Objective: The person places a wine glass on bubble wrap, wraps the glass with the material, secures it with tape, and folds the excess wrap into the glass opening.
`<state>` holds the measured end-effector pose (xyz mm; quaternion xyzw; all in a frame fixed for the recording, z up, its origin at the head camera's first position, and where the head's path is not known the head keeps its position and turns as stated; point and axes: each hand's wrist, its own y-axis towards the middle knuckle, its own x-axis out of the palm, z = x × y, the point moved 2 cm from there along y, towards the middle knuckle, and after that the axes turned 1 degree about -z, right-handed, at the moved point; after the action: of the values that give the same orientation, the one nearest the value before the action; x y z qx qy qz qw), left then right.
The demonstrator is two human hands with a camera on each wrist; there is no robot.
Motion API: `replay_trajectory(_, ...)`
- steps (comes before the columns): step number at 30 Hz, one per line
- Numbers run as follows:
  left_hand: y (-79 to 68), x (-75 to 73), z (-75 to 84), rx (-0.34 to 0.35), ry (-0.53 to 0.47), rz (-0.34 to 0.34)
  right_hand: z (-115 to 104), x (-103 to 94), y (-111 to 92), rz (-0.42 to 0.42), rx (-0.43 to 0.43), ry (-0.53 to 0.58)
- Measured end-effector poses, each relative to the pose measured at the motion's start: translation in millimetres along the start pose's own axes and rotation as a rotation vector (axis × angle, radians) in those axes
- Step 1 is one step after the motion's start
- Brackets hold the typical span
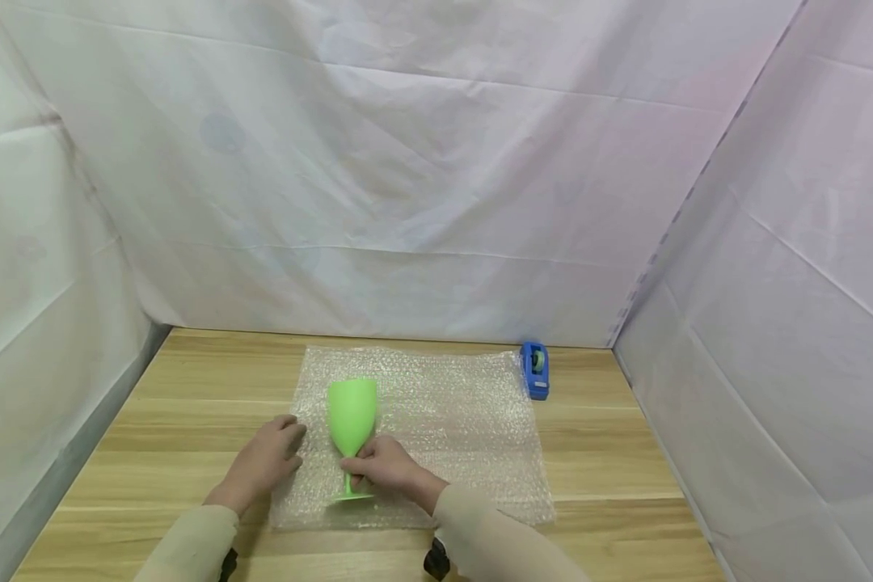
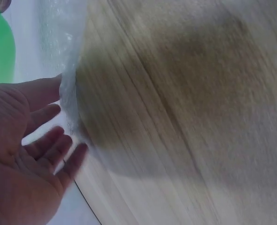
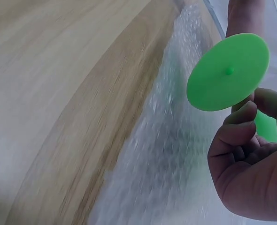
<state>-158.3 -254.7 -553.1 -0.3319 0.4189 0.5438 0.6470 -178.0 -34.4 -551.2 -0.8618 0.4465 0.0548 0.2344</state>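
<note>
A bright green plastic goblet (image 1: 352, 412) leans over the left part of a sheet of bubble wrap (image 1: 451, 428), its bowl pointing away from me and its round foot (image 3: 227, 72) toward me. My right hand (image 1: 389, 467) pinches its stem between thumb and fingers. The left hand (image 1: 265, 457) is at the sheet's left edge, beside the goblet and apart from it. In the left wrist view that hand (image 2: 33, 145) has loosely bent, spread fingers, with one digit against the edge of the wrap. Whether the goblet's bowl touches the wrap is hard to tell.
A blue tape dispenser (image 1: 535, 370) with a roll of tape stands at the wrap's far right corner. Beneath everything is a wood-grain table (image 1: 604, 453). White cloth (image 1: 407, 178) hangs along the back and both sides.
</note>
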Motion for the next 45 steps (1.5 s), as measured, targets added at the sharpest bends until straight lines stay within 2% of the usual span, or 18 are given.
replay_trajectory(6,-0.7,-2.0,-2.0,-0.067,0.029,-0.02,-9,15.0,7,-0.018,0.009,0.031)
replay_trajectory(10,-0.8,-2.8,-3.4,-0.1,-0.003,-0.045,-12,23.6,11,-0.026,0.031,0.053)
replay_trajectory(17,-1.1,-3.0,-6.5,-0.126,-0.055,-0.045,-14,34.0,16,-0.039,0.061,0.115)
replay_trajectory(24,1.0,-3.1,-9.3,-0.153,-0.134,-0.067,-14,37.1,19,-0.025,0.09,0.094)
replay_trajectory(38,3.9,-4.2,-10.2,-0.155,-0.139,-0.084,-18,44.3,20,-0.054,0.11,0.121)
replay_trajectory(45,4.2,-6.5,-11.0,-0.157,-0.173,-0.079,-16,45.2,24,-0.077,0.107,0.134)
